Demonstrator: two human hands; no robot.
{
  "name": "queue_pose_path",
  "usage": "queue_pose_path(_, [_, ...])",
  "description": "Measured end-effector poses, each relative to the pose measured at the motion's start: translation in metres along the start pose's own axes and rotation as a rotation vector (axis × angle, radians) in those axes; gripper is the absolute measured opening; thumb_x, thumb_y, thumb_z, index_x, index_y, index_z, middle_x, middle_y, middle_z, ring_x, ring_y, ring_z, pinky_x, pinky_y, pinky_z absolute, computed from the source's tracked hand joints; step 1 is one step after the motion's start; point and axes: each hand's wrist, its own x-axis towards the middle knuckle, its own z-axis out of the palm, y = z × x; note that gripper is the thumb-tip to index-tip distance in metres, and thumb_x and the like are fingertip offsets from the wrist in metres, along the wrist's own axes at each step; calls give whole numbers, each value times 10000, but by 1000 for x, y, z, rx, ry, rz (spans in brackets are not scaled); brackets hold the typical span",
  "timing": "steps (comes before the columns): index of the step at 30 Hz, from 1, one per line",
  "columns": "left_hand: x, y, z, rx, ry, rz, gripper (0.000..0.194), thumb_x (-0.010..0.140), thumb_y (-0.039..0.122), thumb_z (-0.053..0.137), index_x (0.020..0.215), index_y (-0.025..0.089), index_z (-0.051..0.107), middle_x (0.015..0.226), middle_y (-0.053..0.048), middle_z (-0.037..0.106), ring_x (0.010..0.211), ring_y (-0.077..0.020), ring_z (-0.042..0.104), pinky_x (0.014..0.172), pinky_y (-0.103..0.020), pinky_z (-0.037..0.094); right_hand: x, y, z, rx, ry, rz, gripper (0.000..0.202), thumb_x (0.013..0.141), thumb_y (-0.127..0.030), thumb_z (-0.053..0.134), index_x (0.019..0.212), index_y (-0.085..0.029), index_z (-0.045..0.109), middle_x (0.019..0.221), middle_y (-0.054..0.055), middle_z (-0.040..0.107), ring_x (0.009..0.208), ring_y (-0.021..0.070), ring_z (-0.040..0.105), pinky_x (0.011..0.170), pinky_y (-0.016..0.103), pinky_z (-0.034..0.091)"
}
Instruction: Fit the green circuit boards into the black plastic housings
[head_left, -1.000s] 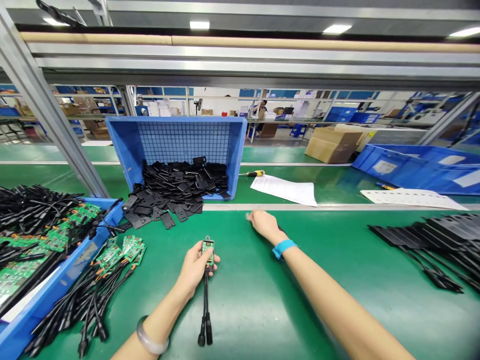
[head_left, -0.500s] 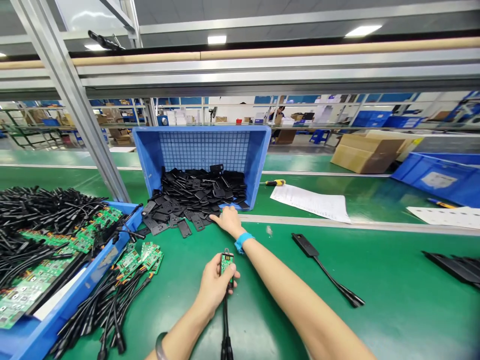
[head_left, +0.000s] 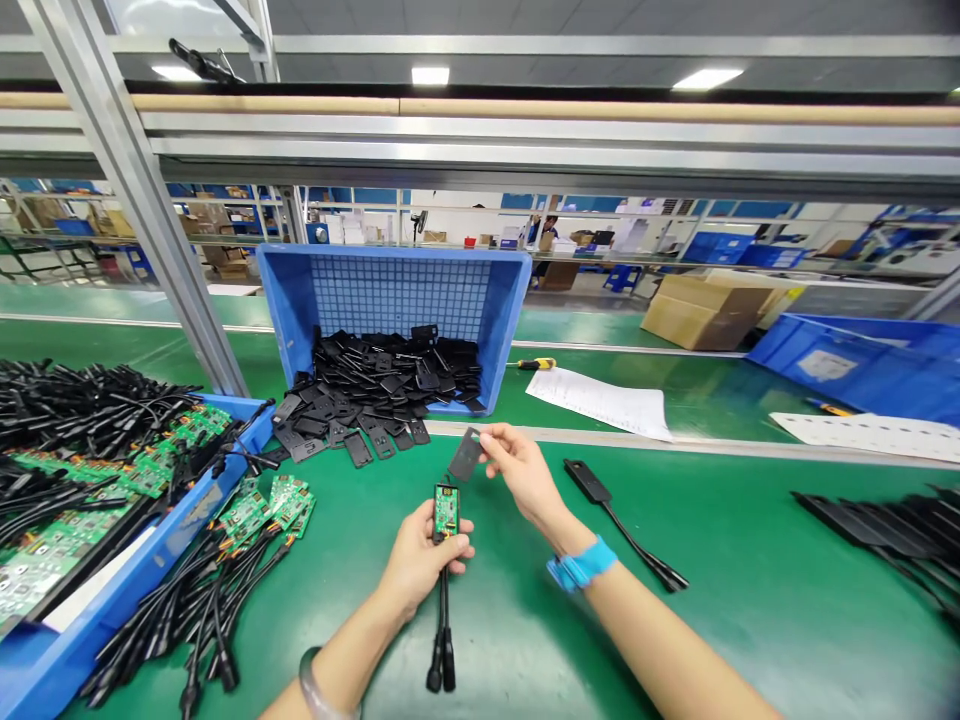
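My left hand (head_left: 429, 552) grips a green circuit board in a black case (head_left: 447, 508), held upright with black cables (head_left: 442, 640) hanging below it. Between the thumb and fingers of my right hand (head_left: 517, 468) is a flat black cover (head_left: 466, 455), just above the board's top end. Behind them a blue bin (head_left: 393, 252) lies on its side, with many black covers (head_left: 390, 375) spilling from its mouth onto the green table (head_left: 360, 620). To the right of my hands lies a closed black unit (head_left: 590, 482) with its cable.
At the left, a blue tray (head_left: 150, 590) holds boards and cables, with more boards (head_left: 289, 505) beside it. Farther back are a screwdriver (head_left: 537, 364), paper (head_left: 600, 402), a carton (head_left: 701, 310) and a blue crate (head_left: 847, 360). Black units (head_left: 885, 530) lie at the right edge.
My right hand has come back from the spilled covers with one black cover, now near the board. My left hand still holds the board. The view has shifted slightly.
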Motion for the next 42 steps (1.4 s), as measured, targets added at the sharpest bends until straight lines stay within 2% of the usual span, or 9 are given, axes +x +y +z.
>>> queue_pose_path(7, [-4, -2, 4, -27, -202, -29, 638, 534, 256, 841, 1098, 157, 560, 874, -51, 642, 674, -119, 622, 589, -223, 505, -59, 1, -12, 174, -147, 141, 354, 694, -497, 686, 808, -168, 620, 650, 1, 598, 526, 121, 555, 423, 218, 433])
queue_pose_path(12, [-4, -3, 4, -20, -260, -7, 642, 539, 211, 841, 1113, 158, 558, 882, -54, 629, 723, -127, 603, 568, -202, 489, -64, 9, -8, 160, -120, 146, 325, 708, -472, 678, 789, -164, 614, 598, -14, 584, 525, 126, 570, 459, 228, 454])
queue_pose_path(18, [-4, -2, 7, 128, -225, -1, 500, 690, 350, 736, 1104, 138, 554, 895, -75, 635, 626, -103, 613, 518, -190, 477, -66, 9, -5, 236, -103, 187, 364, 694, -485, 689, 841, -194, 527, 633, -38, 552, 532, 118, 553, 427, 202, 413])
queue_pose_path(25, [-6, -2, 8, 198, -212, 3, 571, 703, 389, 703, 1172, 121, 518, 864, -89, 646, 686, -161, 658, 591, -244, 527, -68, 11, -1, 240, -275, 206, 399, 829, -555, 505, 690, -181, 520, 580, -42, 471, 490, 88, 426, 468, 209, 374])
queue_pose_path(28, [-5, -5, 9, 190, -178, -1, 606, 709, 396, 697, 1204, 106, 502, 860, -99, 653, 644, -157, 652, 584, -255, 522, -71, 15, 3, 86, -225, 169, 377, 889, -504, 408, 769, -179, 557, 605, -26, 495, 514, 111, 453, 504, 235, 413])
queue_pose_path(30, [-3, -10, 10, 113, -170, 32, 750, 683, 359, 732, 1322, 135, 408, 972, -120, 651, 713, -160, 657, 652, -267, 524, -76, 14, 7, -105, -188, 68, 331, 894, -437, 421, 992, -167, 585, 790, 29, 575, 663, 153, 541, 648, 293, 482])
queue_pose_path(34, [-2, -18, 7, -60, -302, 53, 1121, 622, 269, 795, 1469, 252, 61, 1293, -166, 521, 1028, -212, 605, 863, -312, 472, -81, 7, 7, -493, -184, -126, 576, 839, -291, 542, 1363, -130, 365, 1119, 130, 523, 1005, 239, 526, 897, 378, 447])
queue_pose_path(38, [-4, -18, 2, 58, -340, 11, 1150, 645, 274, 769, 1471, 247, -30, 1446, -209, 335, 1210, -267, 479, 884, -341, 454, -66, 7, -18, -886, -104, -99, 449, 859, -165, 472, 1298, -73, 443, 1067, 162, 545, 988, 260, 530, 866, 362, 448])
queue_pose_path(42, [-5, -15, 0, 214, -297, 41, 994, 687, 247, 697, 1470, 205, 86, 1425, -221, 356, 1178, -262, 494, 831, -333, 482, -48, 16, -56, -1324, 44, 51, 348, 849, -129, 467, 1178, -43, 545, 977, 194, 577, 880, 294, 561, 724, 372, 443])
